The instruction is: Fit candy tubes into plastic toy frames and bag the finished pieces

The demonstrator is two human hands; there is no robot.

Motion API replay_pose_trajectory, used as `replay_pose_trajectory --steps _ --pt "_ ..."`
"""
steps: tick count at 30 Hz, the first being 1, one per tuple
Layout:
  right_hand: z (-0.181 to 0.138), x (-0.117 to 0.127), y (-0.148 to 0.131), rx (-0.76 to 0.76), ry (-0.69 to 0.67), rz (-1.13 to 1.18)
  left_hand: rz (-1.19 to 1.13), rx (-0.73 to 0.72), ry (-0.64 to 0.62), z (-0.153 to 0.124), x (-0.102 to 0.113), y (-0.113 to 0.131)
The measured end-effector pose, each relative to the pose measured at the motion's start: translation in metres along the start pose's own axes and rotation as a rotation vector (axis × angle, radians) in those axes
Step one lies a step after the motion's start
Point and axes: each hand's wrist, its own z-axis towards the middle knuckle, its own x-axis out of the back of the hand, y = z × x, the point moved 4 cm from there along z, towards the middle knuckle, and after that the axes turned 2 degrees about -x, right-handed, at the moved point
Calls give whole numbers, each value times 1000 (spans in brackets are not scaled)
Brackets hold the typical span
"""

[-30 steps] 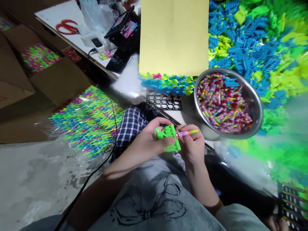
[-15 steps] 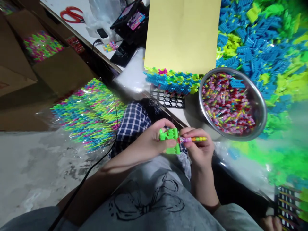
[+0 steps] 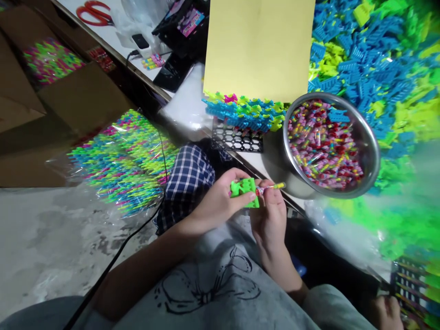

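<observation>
My left hand (image 3: 216,201) is closed around a small bright green plastic toy piece (image 3: 244,192) held above my lap. My right hand (image 3: 270,217) pinches a thin tube of coloured candy (image 3: 271,187) whose end meets the green piece. Both hands touch at the piece. Just beyond them a steel bowl (image 3: 369,137) is full of the same candy tubes.
A black grid rack (image 3: 237,140) carries a row of blue, green and pink pieces below a yellow card (image 3: 257,46). Loose blue and green pieces are heaped at right. A clear bag of finished pieces (image 3: 123,160) lies on the floor at left. Another person's hand (image 3: 387,311) shows at bottom right.
The candy tube has gone further into the green piece, so less of it shows. My right hand has turned and dropped a little under the piece.
</observation>
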Motion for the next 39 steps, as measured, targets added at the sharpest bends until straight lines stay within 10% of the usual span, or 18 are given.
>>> replay_pose_trajectory --steps 15,27,39 --pt "46 -3 23 0 22 146 -35 -161 197 24 -11 -48" --pt "54 -8 7 64 195 -361 535 -434 56 26 2 -21" --pt "56 -17 9 -13 92 -266 438 -429 153 21 5 -24"
